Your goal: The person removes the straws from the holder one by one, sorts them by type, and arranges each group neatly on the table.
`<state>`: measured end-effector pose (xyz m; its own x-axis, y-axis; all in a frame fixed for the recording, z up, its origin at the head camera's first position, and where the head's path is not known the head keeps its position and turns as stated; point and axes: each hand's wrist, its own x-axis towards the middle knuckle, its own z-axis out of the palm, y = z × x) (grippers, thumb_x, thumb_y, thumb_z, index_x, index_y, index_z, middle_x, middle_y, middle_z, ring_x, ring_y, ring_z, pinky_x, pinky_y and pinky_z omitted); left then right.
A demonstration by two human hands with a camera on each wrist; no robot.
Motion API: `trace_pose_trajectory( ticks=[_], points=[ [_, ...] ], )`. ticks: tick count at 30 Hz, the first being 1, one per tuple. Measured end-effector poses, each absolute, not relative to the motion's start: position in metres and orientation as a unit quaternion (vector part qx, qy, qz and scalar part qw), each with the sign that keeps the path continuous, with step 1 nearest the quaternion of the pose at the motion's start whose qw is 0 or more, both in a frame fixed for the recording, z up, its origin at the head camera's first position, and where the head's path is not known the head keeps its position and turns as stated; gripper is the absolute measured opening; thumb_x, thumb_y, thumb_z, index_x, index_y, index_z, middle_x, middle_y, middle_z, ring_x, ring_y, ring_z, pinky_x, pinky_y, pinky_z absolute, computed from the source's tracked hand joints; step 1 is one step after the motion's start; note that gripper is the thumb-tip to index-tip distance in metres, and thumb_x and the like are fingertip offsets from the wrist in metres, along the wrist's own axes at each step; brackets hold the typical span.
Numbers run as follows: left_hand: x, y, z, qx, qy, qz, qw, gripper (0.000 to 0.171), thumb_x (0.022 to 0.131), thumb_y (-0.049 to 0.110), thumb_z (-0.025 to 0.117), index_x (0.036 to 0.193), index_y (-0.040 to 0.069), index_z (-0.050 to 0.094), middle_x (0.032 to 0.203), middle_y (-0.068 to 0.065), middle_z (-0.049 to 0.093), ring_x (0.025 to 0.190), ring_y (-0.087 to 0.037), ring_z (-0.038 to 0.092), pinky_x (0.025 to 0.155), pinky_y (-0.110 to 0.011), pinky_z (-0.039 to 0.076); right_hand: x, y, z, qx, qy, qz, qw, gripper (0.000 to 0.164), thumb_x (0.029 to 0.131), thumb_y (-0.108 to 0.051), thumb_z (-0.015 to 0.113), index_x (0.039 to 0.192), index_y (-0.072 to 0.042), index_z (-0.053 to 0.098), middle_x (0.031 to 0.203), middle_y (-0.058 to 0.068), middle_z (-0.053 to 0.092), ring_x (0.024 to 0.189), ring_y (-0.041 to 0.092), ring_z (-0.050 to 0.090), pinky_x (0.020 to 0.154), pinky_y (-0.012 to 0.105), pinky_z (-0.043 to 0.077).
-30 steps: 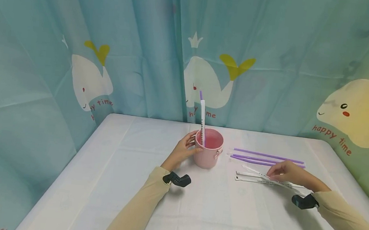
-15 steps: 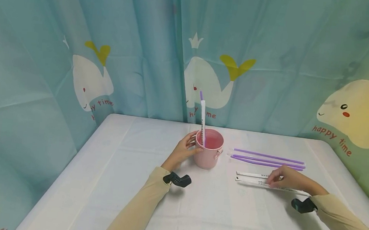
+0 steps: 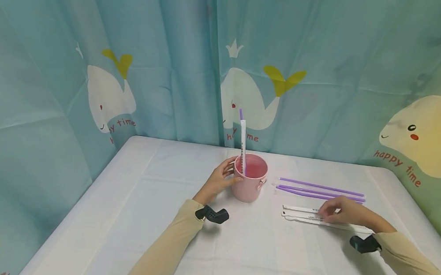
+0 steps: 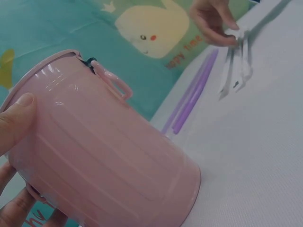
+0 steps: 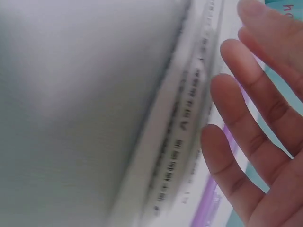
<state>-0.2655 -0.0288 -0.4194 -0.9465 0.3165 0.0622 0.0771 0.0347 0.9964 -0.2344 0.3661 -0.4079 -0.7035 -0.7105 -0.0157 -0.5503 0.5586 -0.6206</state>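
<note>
My left hand (image 3: 215, 184) holds a small pink bucket (image 3: 248, 190) by its left side, thumb in front, fingers behind. A white paper-wrapped straw (image 3: 243, 139) leans upright inside, a purple straw tip (image 3: 240, 113) showing above it. My right hand (image 3: 342, 210) hovers low over several white paper-wrapped straws (image 3: 299, 209) lying side by side on the table. In the right wrist view its fingers (image 5: 232, 99) are loosely extended beside the printed wrappers (image 5: 182, 123), with nothing gripped. Part of these straws is hidden under the hand.
Several purple straws (image 3: 319, 185) lie just behind the white ones, on the white-covered table (image 3: 149, 219). A blue-green curtain (image 3: 174, 40) with whale prints hangs along the table's back and sides. A small handle (image 4: 113, 80) sticks out from the bucket's side.
My right hand has laid a slanted white wrapped straw down at the front of the others and released it. The left hand and bucket have stayed in place.
</note>
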Motion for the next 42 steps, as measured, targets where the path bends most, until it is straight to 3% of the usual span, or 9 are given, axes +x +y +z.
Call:
trace_pose_trajectory(
  ticks=[8, 22, 31, 42],
  points=[
    [-0.265, -0.029, -0.419, 0.135, 0.712, 0.684, 0.090, 0.070, 0.087, 0.009, 0.066, 0.147, 0.014, 0.030, 0.150, -0.016, 0.036, 0.138, -0.034, 0.036, 0.114, -0.043, 0.034, -0.236, 0.360, -0.379, -0.343, 0.873, -0.314, 0.145, 0.025, 0.083, -0.008, 0.069, 0.102, 0.007, 0.063, 0.088, 0.011, 0.069, 0.081, -0.004, 0.060, 0.067, 0.019, 0.055],
    [-0.266, -0.030, -0.423, 0.135, 0.709, 0.687, 0.092, 0.070, 0.085, 0.009, 0.068, 0.146, 0.016, 0.033, 0.149, -0.011, 0.039, 0.136, -0.030, 0.039, 0.114, -0.042, 0.035, -0.259, 0.336, -0.321, -0.305, 0.887, -0.332, 0.102, 0.034, 0.088, -0.012, 0.064, 0.118, 0.002, 0.058, 0.101, -0.014, 0.068, 0.093, 0.000, 0.065, 0.078, 0.012, 0.054],
    [-0.268, -0.030, -0.422, 0.136, 0.700, 0.694, 0.099, 0.070, 0.086, 0.007, 0.066, 0.146, 0.013, 0.031, 0.150, -0.014, 0.037, 0.137, -0.033, 0.036, 0.116, -0.044, 0.032, -0.277, 0.295, -0.288, -0.236, 0.906, -0.340, 0.089, 0.041, 0.092, -0.023, 0.061, 0.129, -0.006, 0.053, 0.114, 0.012, 0.068, 0.093, -0.002, 0.064, 0.080, 0.015, 0.051],
    [-0.251, -0.034, -0.397, 0.141, 0.702, 0.689, 0.112, 0.070, 0.086, 0.005, 0.065, 0.147, 0.007, 0.029, 0.150, -0.018, 0.035, 0.137, -0.036, 0.035, 0.116, -0.047, 0.031, -0.305, 0.237, -0.283, -0.197, 0.889, -0.406, 0.081, 0.047, 0.091, -0.028, 0.061, 0.130, -0.005, 0.051, 0.121, 0.016, 0.064, 0.091, 0.002, 0.066, 0.089, 0.031, 0.055]
  ],
)
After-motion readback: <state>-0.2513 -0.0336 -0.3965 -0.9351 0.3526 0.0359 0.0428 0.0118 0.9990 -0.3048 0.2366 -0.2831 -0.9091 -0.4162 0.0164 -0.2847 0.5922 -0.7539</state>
